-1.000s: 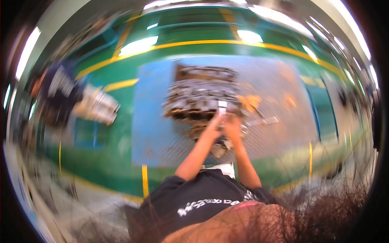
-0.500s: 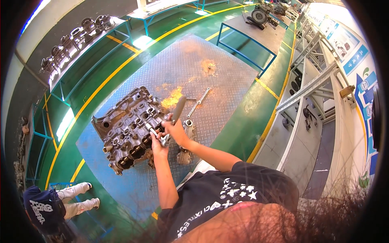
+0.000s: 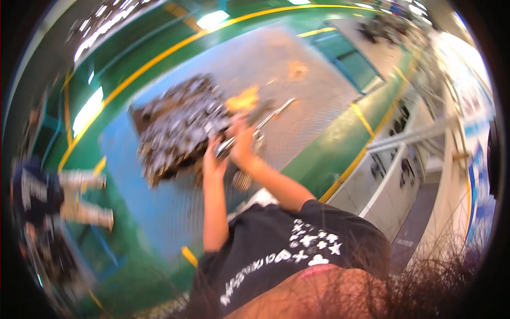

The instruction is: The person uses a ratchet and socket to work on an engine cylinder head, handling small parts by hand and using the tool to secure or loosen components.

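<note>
A grimy engine cylinder head (image 3: 180,125) lies on the metal-topped table (image 3: 297,106), left of my hands. My left hand (image 3: 213,155) is closed round a shiny metal tool (image 3: 224,148) beside its near right edge. Close by on the right, my right hand (image 3: 243,139) grips a grey-handled tool (image 3: 261,110), whose handle points away from me. Motion blur hides the tools' exact kinds and whether they touch. Beyond the right hand lies a long silver wrench (image 3: 277,112). A piston with its connecting rod (image 3: 243,179) sits partly behind my right wrist.
Another person (image 3: 40,189) in dark top and light trousers is at the left. Blue rail frames (image 3: 350,64) stand beyond the table. White shelving (image 3: 393,175) runs along the right. Yellow lines (image 3: 138,74) cross the green floor.
The whole view has shifted and blurred as my head moved. Both hands still hold their tools, now a little right of the cylinder head's edge rather than over it.
</note>
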Tool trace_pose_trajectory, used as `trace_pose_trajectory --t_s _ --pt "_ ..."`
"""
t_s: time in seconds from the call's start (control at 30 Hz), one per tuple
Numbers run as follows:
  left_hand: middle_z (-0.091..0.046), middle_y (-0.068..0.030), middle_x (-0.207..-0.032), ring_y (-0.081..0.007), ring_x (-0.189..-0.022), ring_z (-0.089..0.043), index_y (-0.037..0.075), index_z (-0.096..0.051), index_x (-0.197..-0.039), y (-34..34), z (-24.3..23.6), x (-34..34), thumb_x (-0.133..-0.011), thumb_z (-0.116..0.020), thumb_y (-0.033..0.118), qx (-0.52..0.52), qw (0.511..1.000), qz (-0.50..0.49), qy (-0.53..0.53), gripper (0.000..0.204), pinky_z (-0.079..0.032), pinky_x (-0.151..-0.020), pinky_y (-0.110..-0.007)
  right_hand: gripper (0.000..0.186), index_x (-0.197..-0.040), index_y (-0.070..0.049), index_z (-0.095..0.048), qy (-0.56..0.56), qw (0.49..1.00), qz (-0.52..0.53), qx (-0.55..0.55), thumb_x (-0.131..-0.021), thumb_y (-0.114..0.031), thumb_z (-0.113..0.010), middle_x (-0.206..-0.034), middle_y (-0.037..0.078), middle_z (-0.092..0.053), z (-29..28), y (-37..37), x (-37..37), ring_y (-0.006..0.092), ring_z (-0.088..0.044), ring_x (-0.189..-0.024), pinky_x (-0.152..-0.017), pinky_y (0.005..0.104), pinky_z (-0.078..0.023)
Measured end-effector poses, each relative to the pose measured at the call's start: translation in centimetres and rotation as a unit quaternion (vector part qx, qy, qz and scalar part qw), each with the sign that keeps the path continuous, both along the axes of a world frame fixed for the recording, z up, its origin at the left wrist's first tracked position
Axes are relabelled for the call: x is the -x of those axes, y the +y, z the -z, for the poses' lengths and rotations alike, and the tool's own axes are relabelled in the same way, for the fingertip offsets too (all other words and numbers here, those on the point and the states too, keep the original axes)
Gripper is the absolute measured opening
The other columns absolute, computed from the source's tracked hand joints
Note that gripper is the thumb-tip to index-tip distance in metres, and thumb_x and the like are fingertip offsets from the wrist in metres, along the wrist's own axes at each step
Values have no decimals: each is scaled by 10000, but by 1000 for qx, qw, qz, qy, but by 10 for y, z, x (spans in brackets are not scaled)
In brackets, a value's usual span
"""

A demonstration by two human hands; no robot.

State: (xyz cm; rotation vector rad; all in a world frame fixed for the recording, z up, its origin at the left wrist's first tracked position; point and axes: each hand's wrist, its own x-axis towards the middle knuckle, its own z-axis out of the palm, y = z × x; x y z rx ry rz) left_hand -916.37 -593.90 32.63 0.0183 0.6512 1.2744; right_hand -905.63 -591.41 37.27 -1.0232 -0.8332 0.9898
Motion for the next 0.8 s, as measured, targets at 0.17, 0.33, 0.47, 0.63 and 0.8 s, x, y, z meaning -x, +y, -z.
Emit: trace_pose_trajectory --t_s 0.17,0.33,0.47,0.63,0.8 --pt "-688 2 -935 -147 -859 -638 113 -659 -1028 15 -16 -31 -990 -584 319 -8 999 50 -17 223 -513 -805 -365 233 -826 -44 -538 -56 997 -54 -16 -946 -214 -643 -649 -18 -531 -38 -8 11 87 -527 -587 -577 258 -455" --pt "-629 5 -986 -144 -932 -593 110 -572 -1105 6 17 -26 -1011 -532 348 -222 951 42 -213 260 -492 -821 -335 362 -984 -18 -583 -490 756 -430 -57 -803 -264 -779 -723 139 -642 -59 -9 39 338 -629 -704 -743 436 -479" --pt "-647 2 -872 -153 -882 -635 137 -610 -1026 7 20 -18 -989 -577 407 10 995 5 -100 274 -521 -804 -302 308 -955 -14 -575 -296 948 -58 -101 -857 -256 -739 -728 48 -616 -14 -11 21 230 -621 -688 -750 383 -483" --pt "-672 5 -882 -138 -867 -647 125 -634 -996 14 -23 -20 -979 -599 408 58 998 5 -13 285 -524 -811 -334 82 -953 -91 -549 218 973 -65 40 -976 -159 -588 -702 -23 -498 6 14 -30 119 -486 -622 -656 244 -443" --pt "-668 3 -943 -98 -940 -627 118 -632 -1117 -8 -8 -23 -987 -578 414 -123 990 -50 -56 327 -520 -838 -329 493 -1390 -126 -528 -446 755 -476 66 -959 -336 -640 -1245 216 -634 -84 -9 26 222 -641 -1106 -936 292 -476"
